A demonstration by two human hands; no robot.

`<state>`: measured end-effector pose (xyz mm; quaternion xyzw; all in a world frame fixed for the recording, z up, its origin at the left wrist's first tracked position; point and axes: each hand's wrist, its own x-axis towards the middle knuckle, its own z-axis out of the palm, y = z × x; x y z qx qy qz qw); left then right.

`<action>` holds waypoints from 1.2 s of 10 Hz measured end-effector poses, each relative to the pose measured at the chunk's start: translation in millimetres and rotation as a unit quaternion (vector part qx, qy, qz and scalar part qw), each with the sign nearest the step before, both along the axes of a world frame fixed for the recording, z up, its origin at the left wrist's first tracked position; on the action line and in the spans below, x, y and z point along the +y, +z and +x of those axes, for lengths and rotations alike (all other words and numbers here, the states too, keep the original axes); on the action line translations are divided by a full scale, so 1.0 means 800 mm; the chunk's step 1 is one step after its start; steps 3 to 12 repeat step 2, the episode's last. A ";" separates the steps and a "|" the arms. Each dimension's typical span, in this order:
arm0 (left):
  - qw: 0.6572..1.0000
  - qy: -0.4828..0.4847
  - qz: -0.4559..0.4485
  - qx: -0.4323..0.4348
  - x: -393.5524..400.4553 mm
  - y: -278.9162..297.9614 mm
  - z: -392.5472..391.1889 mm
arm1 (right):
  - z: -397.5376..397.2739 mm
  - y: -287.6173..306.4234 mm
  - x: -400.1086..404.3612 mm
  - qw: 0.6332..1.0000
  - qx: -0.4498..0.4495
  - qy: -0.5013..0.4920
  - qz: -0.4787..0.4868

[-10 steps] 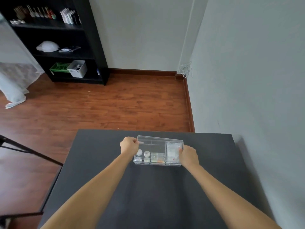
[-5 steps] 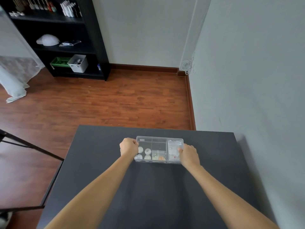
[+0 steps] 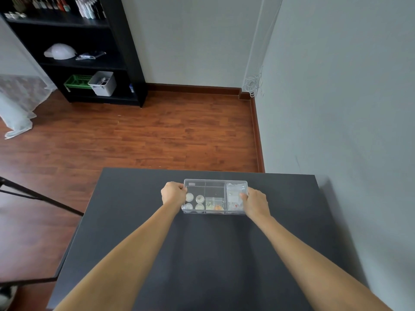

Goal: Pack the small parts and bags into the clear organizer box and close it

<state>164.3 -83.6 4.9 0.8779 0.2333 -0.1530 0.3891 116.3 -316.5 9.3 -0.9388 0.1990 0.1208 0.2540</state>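
Observation:
A clear organizer box (image 3: 214, 187) lies flat on the black table (image 3: 213, 254), near its far edge, with its lid down. Through the lid I see small round white parts (image 3: 194, 202) in the left compartments, small bags with green and orange bits (image 3: 213, 206) in the middle, and clear bags (image 3: 234, 195) in the right compartment. My left hand (image 3: 173, 194) grips the box's left end. My right hand (image 3: 256, 203) grips the right end, thumb on top of the lid.
The table's far edge is just beyond the box, with wooden floor past it. A grey wall runs close along the right. A black shelf unit (image 3: 74, 48) stands at the far left, and a black stand leg (image 3: 40, 196) lies left of the table.
The lid was tilted up slightly a second ago and now lies flat on the box. Both hands have stayed on the box's ends.

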 end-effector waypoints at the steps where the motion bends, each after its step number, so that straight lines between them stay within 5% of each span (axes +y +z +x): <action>1: 0.998 0.042 -0.035 -0.044 0.000 0.001 -0.011 | -0.017 -0.003 -0.001 0.995 -0.026 -0.072 0.062; 12: 0.993 0.086 -0.035 -0.072 0.000 -0.009 -0.053 | -0.056 -0.018 0.004 0.987 -0.071 -0.124 0.079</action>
